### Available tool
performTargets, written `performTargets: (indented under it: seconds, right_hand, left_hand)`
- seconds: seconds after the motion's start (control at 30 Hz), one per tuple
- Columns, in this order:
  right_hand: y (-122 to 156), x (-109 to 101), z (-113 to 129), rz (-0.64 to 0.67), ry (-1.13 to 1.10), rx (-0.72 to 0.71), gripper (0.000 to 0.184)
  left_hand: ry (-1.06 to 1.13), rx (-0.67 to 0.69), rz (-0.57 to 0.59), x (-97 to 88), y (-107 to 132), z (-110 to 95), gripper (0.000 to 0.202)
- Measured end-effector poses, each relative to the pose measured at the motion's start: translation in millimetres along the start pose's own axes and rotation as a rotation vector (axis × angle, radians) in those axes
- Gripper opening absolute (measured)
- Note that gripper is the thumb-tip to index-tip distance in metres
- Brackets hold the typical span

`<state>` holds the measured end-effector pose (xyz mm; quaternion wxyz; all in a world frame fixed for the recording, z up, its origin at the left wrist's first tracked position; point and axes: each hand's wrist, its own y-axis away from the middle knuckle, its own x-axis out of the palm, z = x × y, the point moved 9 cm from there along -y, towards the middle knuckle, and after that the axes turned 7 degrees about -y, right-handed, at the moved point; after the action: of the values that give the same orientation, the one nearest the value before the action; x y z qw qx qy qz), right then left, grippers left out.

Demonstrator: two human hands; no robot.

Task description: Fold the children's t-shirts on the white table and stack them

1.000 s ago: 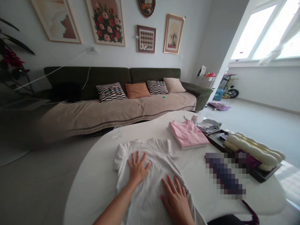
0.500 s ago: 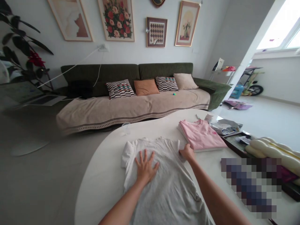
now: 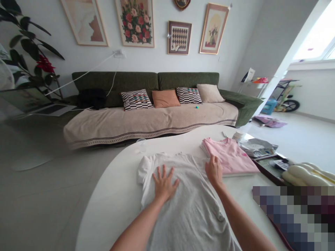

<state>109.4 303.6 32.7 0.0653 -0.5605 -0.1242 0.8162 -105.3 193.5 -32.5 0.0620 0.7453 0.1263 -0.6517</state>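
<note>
A light grey T-shirt (image 3: pixel 183 202) lies spread on the white round table, its neckline toward the far side. My left hand (image 3: pixel 164 184) rests flat on its chest with the fingers spread. At the shirt's right sleeve, my right hand (image 3: pixel 214 170) is closed, with the sleeve's edge pinched in curled fingers; the fingertips are partly hidden. Just beyond that hand sits a folded pink T-shirt (image 3: pixel 232 155), on top of a small stack of folded cloth.
On the table (image 3: pixel 104 205), a clear cup (image 3: pixel 141 143) stands near the far left edge. To the right are a silver packet (image 3: pixel 258 146), a dark tray (image 3: pixel 272 170) and a puffy cream item (image 3: pixel 309 174). A green sofa (image 3: pixel 188 80) with cushions stands behind.
My right hand has shifted slightly right, drawing the grey T-shirt's sleeve outward beside the pink stack. The left hand stays flat on the shirt. The view has turned slightly.
</note>
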Motion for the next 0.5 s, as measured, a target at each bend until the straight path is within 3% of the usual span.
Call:
performTargets:
  seconds: [0.13, 0.2, 0.3, 0.5]
  right_hand:
    - [31.6, 43.1, 61.4, 0.115, 0.002, -0.257, 0.043]
    - [48.6, 70.4, 76.6, 0.223, 0.021, -0.299, 0.045]
    - [58.8, 90.9, 71.0, 0.293, 0.064, -0.21, 0.056]
    - [56.0, 83.4, 64.4, 0.308, 0.068, -0.187, 0.061]
  left_hand:
    - [-0.009, -0.008, -0.028, 3.0, -0.8, 1.6, 0.062]
    - [-0.014, -0.013, -0.043, 3.1, 0.1, 2.6, 0.061]
    - [-0.015, -0.012, -0.055, 2.1, 1.3, 1.7, 0.061]
    - [0.033, 0.015, 0.066, 1.0, -5.1, 3.3, 0.062]
